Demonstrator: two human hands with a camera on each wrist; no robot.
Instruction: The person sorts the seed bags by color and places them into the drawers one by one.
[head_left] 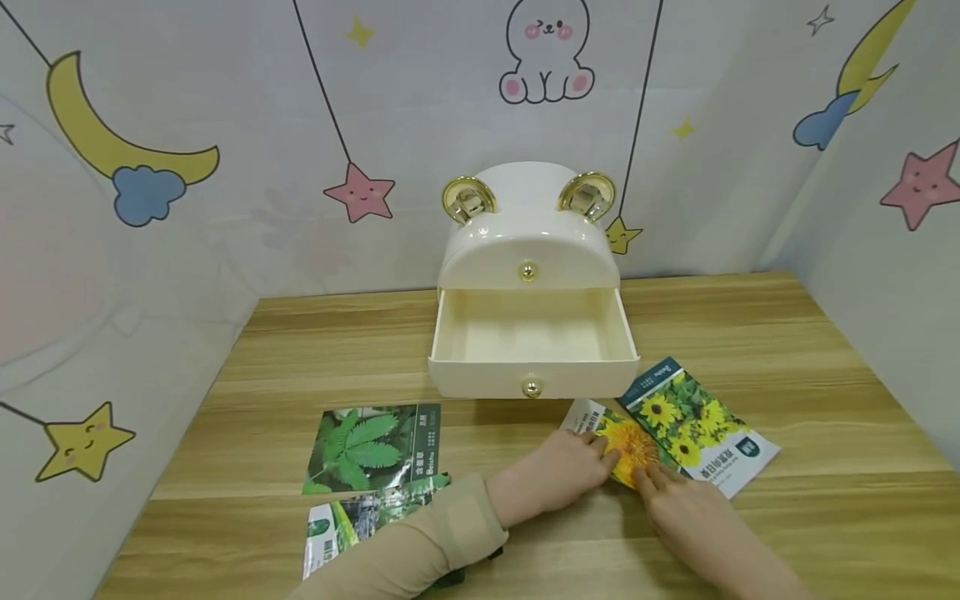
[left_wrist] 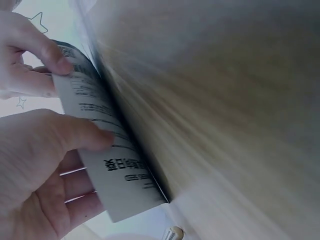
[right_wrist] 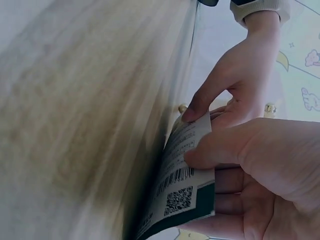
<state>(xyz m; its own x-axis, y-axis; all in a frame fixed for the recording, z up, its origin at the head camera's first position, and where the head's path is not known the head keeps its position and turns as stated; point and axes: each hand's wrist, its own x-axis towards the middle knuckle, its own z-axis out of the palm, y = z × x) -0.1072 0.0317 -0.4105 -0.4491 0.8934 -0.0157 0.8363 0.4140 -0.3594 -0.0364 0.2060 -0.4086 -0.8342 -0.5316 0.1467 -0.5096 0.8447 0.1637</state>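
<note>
Both hands hold one seed packet with a large orange flower on its front, just in front of the white drawer box. My left hand pinches its left part, thumb on the printed white back. On the right part, my right hand pinches it with the thumb on the back, near a barcode and a QR code. The packet's lower edge is close to the tabletop. Partly behind it lies a second packet with yellow flowers, tilted on the table.
A white drawer box with gold ears stands at the back, its lower drawer pulled out. At the left lie a green-leaf packet and other packets, partly covered by the left sleeve. Printed cloth walls surround the wooden table.
</note>
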